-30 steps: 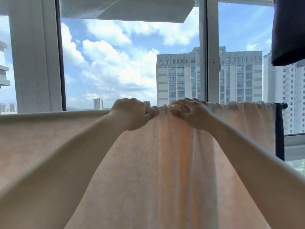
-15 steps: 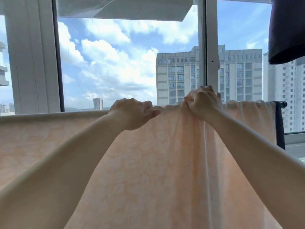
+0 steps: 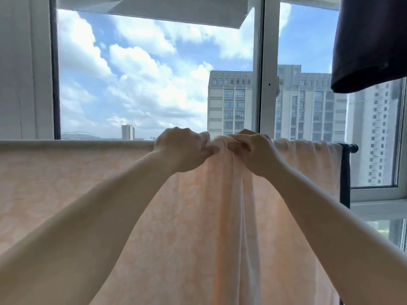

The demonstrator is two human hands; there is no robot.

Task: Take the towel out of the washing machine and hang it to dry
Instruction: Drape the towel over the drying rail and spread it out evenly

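A pale peach towel (image 3: 66, 172) with a faint floral pattern hangs draped over a dark drying rack; only the rack's right end (image 3: 349, 148) shows past the cloth. My left hand (image 3: 180, 148) grips the towel's top edge near the middle of the bar. My right hand (image 3: 253, 150) is right beside it, fingers curled round a bunched fold of the same edge. Long creases run down from where both hands hold. The washing machine is not in view.
A large window with white frames (image 3: 261, 84) stands directly behind the rack, with high-rise buildings outside. A dark garment (image 3: 370, 45) hangs at the upper right. The window sill (image 3: 378, 208) lies at the right, behind the rack's post.
My right hand had lifted and slid right along the top edge half a second ago; it is now back down next to my left hand, gathering the fold. The left hand has hardly moved.
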